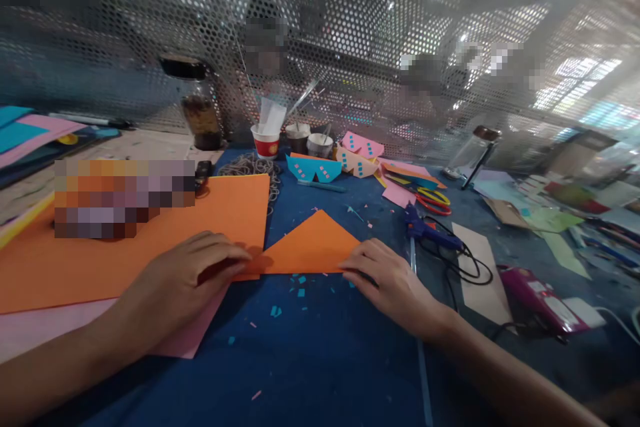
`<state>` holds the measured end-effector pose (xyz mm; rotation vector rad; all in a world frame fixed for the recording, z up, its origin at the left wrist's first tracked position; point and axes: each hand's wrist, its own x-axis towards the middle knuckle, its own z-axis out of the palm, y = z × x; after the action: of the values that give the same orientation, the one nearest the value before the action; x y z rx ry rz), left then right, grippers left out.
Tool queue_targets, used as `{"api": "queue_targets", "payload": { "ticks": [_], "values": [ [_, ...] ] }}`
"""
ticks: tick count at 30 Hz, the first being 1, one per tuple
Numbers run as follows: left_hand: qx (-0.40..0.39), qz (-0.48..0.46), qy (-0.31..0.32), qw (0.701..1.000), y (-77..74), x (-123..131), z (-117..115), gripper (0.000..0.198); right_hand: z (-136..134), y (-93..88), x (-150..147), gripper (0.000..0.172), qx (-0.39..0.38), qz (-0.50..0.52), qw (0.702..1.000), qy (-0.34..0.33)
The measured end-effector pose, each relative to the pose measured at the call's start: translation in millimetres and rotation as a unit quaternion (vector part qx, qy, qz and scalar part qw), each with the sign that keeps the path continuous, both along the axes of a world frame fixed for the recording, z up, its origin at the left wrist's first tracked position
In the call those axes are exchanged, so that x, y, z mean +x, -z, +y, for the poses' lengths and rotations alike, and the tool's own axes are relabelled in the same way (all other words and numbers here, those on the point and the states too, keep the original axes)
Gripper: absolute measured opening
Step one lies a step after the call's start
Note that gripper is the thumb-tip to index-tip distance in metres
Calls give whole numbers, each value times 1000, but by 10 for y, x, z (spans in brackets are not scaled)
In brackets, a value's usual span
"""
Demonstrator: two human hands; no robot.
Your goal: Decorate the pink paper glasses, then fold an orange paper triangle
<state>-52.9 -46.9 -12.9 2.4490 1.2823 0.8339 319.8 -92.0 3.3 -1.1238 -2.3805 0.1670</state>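
A triangle of orange paper, its peak pointing away from me, lies on the dark blue table surface. My left hand is closed at the triangle's left corner, thumb and fingertips together. At the opposite corner, my right hand pinches the paper between thumb and fingers. The left corner overlaps the edge of a large orange sheet; pink paper sticks out beneath that sheet. Small blue paper scraps are scattered just in front of the triangle.
Behind the triangle stand paper masks, one blue, and a red-and-white cup. Scissors, a blue glue gun with a black cable and a purple device lie right. A dark-lidded jar stands back left, before a perforated metal screen.
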Motion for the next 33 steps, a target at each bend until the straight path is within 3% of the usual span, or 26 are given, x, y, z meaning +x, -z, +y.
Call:
{"api": "queue_targets", "payload": {
  "ticks": [5,12,18,22,27,33],
  "values": [
    [-101,-67,-20,992,-62,37,-13,30,-21,-33,-6,13,7,6,1000,3],
    [-150,-132,-27,979,-182,109,-78,26,-42,-55,3,9,48,-23,998,32],
    [-181,-186,5,966,-196,141,-104,23,-30,-51,-8,10,101,-33,994,35],
    [-122,-133,11,984,-184,129,-124,28,-32,-65,-23,14,127,-47,990,29],
    [16,-26,44,999,-107,109,-133,26,-50,-93,-35,12,134,-51,989,16],
    [217,57,101,969,-70,97,-114,21,-63,-83,-35,11,115,-49,992,-6]
  ]
}}
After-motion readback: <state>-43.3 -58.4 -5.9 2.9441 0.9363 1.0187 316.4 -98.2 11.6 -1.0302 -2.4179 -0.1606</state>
